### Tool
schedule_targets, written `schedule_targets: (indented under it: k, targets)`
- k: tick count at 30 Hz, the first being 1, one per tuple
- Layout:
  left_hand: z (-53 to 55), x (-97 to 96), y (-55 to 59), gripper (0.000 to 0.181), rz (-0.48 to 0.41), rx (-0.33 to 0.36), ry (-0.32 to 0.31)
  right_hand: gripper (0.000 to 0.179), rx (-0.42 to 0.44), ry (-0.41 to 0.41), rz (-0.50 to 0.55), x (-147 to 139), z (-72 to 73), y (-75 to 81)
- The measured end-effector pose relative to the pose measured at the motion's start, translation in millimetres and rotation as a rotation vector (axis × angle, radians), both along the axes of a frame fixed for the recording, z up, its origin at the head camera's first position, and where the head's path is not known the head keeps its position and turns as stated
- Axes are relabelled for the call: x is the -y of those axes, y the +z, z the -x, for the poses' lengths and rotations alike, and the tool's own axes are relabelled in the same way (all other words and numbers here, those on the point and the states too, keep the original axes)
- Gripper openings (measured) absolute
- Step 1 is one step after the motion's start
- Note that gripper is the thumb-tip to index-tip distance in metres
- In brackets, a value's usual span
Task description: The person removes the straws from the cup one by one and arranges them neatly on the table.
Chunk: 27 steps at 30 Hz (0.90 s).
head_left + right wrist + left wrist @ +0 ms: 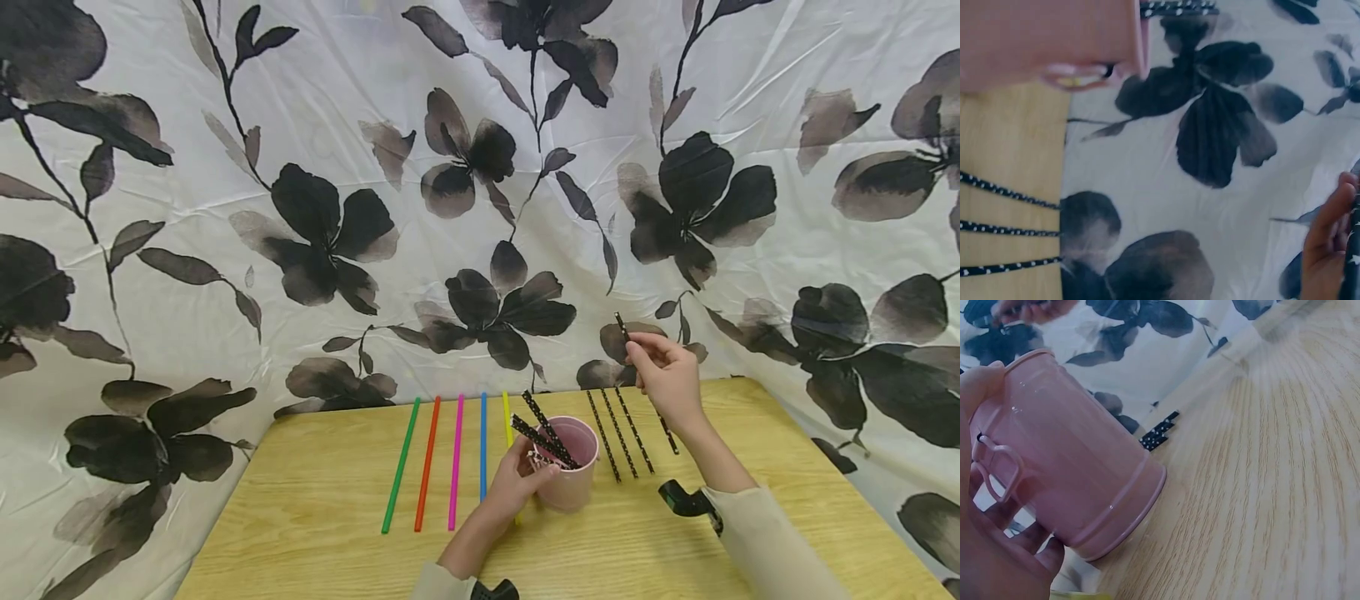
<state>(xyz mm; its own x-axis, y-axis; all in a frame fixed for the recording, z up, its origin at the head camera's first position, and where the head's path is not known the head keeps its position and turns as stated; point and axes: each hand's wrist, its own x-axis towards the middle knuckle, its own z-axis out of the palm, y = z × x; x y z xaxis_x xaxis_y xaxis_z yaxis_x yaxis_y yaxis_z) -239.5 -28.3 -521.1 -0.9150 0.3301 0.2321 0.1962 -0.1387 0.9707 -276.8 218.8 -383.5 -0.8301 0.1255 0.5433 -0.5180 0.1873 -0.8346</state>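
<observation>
A pink bucket (566, 492) with a small side loop stands on the table, several black straws with white specks (551, 433) leaning out of its mouth. My left hand (517, 482) grips its left side; in the left wrist view, fingers and thumb curl round the bucket (1079, 450). Right of the bucket and raised, my right hand (670, 375) pinches one black straw (621, 323) near its upper end. The straw's lower part (667, 435) shows below the hand, and its middle is hidden. White marks pattern this held straw (1354, 244) in the right wrist view.
Between bucket and right hand, three black straws (618, 429) lie side by side on the wooden table (300, 492). Left of the bucket, green (401, 467), red (427, 462), pink (456, 462), blue (483, 446) and yellow (507, 412) straws lie spaced out. A flowered cloth (337, 125) hangs behind.
</observation>
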Motion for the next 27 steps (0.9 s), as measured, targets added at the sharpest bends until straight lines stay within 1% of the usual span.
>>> schedule_targets:
  k: [5, 8, 10, 14, 16, 17, 20, 21, 24, 27]
  targets:
    - [1.4, 0.1, -0.2, 0.058, 0.01, 0.004, 0.001, 0.029, 0.194, -0.003, -0.096, -11, 15.4, -15.1]
    - [1.2, 0.4, 1.2, 0.057, 0.017, 0.018, 0.005, 0.03, 0.263, -0.018, -0.118, -17, 22.1, -24.8]
    - [-0.2, 0.9, 4.5, 0.056, 0.016, 0.023, 0.001, 0.03, 0.288, -0.033, -0.138, -22, 25.2, -31.5]
    - [-6.7, 1.5, 17.6, 0.054, 0.014, 0.017, -0.006, 0.031, 0.333, -0.074, -0.179, -31, 29.3, -44.0]
    - [-5.8, 1.3, 16.5, 0.055, 0.014, 0.006, -0.003, 0.032, 0.362, -0.082, -0.189, -35, 32.0, -50.8]
    - [-4.4, 1.4, 14.7, 0.056, 0.013, 0.008, -0.002, 0.032, 0.38, -0.082, -0.191, -36, 33.2, -54.0]
    - [-6.3, 1.7, 17.0, 0.057, 0.01, 0.016, 0.0, 0.034, 0.412, -0.072, -0.198, -40, 36.8, -64.3]
    - [-5.5, 1.7, 15.3, 0.058, 0.014, 0.02, -0.001, 0.035, 0.422, -0.066, -0.199, -42, 37.8, -67.9]
    - [-6.7, 1.2, 16.4, 0.057, 0.014, 0.027, -0.004, 0.035, 0.427, -0.065, -0.198, -47, 39.7, -79.0]
    - [0.0, 0.0, 3.3, 0.058, 0.009, 0.024, 0.0, 0.034, 0.429, -0.077, -0.193, -53, 42.5, -92.9]
